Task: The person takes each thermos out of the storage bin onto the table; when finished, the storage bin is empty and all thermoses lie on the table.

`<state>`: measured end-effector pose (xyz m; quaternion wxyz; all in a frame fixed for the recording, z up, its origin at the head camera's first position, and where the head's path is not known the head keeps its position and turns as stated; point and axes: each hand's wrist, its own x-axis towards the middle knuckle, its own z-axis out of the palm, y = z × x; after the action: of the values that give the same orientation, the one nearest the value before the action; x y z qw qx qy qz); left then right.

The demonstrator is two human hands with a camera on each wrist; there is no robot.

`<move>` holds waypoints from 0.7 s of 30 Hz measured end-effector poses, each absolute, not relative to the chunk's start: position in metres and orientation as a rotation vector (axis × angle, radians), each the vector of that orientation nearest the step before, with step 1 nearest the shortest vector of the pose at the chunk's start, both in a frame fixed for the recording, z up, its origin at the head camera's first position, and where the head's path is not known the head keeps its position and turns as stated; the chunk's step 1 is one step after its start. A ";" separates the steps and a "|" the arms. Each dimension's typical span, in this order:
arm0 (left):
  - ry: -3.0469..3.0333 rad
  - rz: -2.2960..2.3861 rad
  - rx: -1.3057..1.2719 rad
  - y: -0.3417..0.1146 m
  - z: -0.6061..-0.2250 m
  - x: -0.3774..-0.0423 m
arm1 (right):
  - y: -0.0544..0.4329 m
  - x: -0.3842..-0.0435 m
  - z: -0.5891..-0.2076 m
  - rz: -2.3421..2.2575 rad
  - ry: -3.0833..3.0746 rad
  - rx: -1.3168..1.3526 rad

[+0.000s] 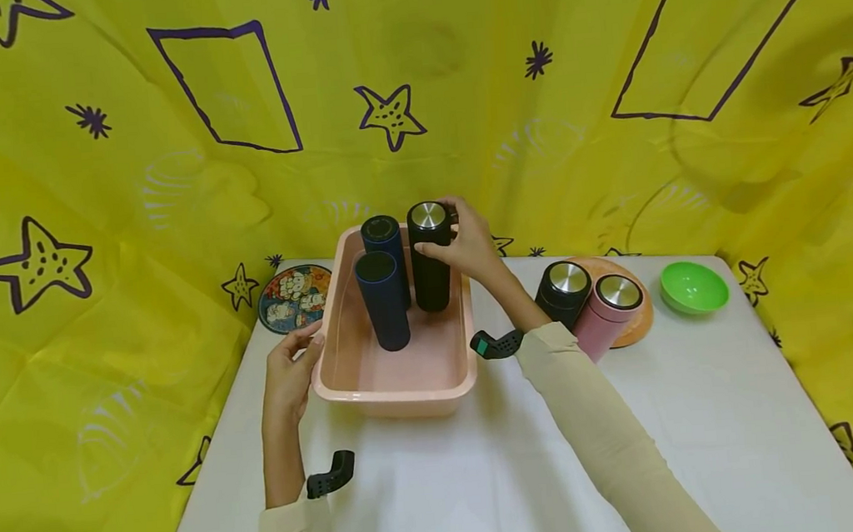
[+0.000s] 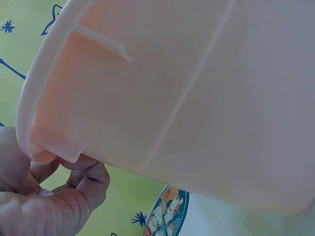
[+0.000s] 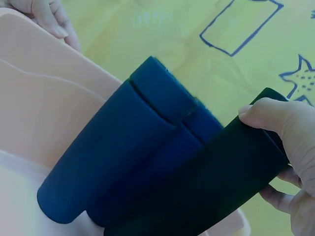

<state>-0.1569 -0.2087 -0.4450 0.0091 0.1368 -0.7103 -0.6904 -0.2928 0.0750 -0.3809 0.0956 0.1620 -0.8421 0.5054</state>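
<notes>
A pale pink plastic basin (image 1: 399,395) stands at the middle of the table. My left hand (image 1: 294,372) grips its left rim, the thumb and fingers (image 2: 93,179) curled about the edge in the left wrist view. Inside the basin are two dark blue flasks, a front one (image 1: 385,307) and a rear one (image 1: 382,229), both upright and close together. Beside them, at the basin's back right, my right hand (image 1: 467,242) holds a black flask (image 1: 431,278) with a silver-topped lid. Its thumb and fingers wrap the upper part of this flask (image 3: 206,172).
Right of the basin stand another black flask (image 1: 565,288) and a pink flask (image 1: 611,314), in front of an orange round plate (image 1: 645,328). A green bowl (image 1: 694,288) sits farther right. A patterned round plate (image 1: 286,302) lies at back left. Yellow curtain (image 1: 463,163) hangs behind the table.
</notes>
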 end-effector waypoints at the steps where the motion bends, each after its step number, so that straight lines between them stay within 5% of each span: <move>1: -2.216 -2.157 0.427 -0.209 -0.445 -0.157 | 0.075 -0.292 -0.379 1.497 -2.483 0.483; 21: -2.237 -2.110 0.417 -0.208 -0.446 -0.157 | 0.079 -0.266 -0.323 1.491 -2.195 0.525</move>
<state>-0.1570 -0.2079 -0.4459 0.0194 0.1342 -0.7207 -0.6799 -0.2662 0.0792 -0.3226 0.2165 0.1895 -0.7922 0.5382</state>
